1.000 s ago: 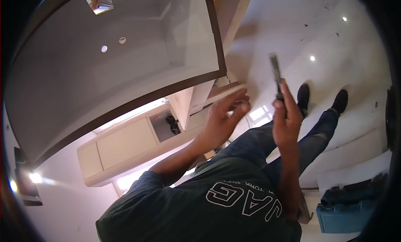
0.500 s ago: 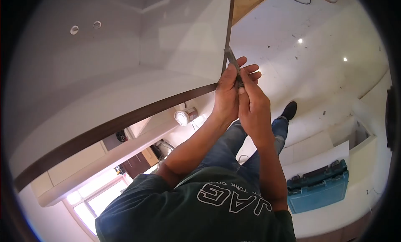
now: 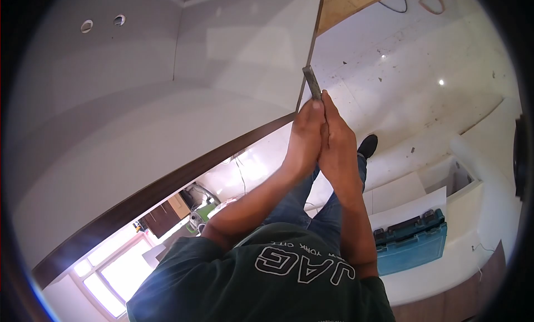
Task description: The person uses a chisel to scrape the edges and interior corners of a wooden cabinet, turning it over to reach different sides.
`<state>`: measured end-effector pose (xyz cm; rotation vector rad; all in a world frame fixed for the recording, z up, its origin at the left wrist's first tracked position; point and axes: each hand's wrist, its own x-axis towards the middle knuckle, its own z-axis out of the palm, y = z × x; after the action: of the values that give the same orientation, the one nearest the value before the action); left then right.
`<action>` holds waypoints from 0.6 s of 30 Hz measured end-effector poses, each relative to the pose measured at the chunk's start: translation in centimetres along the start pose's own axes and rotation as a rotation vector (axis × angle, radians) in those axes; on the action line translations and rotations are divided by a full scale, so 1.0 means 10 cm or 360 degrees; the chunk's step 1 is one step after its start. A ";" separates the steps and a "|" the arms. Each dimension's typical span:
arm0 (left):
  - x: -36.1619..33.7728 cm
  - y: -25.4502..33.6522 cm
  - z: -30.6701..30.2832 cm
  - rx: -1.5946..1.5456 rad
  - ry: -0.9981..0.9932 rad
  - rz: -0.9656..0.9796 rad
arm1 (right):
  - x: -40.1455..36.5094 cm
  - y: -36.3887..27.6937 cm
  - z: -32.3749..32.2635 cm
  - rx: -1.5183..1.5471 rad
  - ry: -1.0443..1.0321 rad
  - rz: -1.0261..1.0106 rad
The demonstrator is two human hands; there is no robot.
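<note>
Hands: the left hand (image 3: 305,134) and the right hand (image 3: 336,147) are pressed palm to palm, both clamped round the lower end of one thing.

Thing held: a thin dark grey metal strip (image 3: 312,82) pokes up out of the joined hands, tilted a little to the left. Its free end lies right at the panel's corner; I cannot tell whether it touches.

In the way: a big white glossy panel (image 3: 167,99) fills everything to the left of the hands and above them. It blocks that whole side.

Edges: the panel's dark brown edge band (image 3: 167,186) runs from just beside the left hand down and away to the left. A second thin edge rises straight up from the strip's tip.

Holes: two small round holes (image 3: 86,26) sit far off in the panel's upper left, well apart from the hands.

Open room: to the right of the hands lies white speckled floor (image 3: 400,88), bare and free.

Beyond the hands: one black shoe (image 3: 367,145) stands just right of the right hand, blue jeans below it.

Lower right: a teal plastic tool case (image 3: 411,241) lies shut, near the right forearm, with flat white boards (image 3: 409,191) just above it.

Far top: a dark cable (image 3: 396,8) loops on the floor.

Lower left: a bright window (image 3: 108,277) shows under the panel.
</note>
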<state>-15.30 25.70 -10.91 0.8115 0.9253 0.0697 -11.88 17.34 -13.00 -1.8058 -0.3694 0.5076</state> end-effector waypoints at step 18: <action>-0.05 0.55 0.23 0.3349 -0.0193 0.1390 | 0.49 0.19 -0.08 0.0894 -0.0574 0.0173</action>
<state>-12.38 28.01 -6.21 3.0668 0.1124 -0.2610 -7.28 18.55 -15.36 -1.1923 -0.3322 0.9188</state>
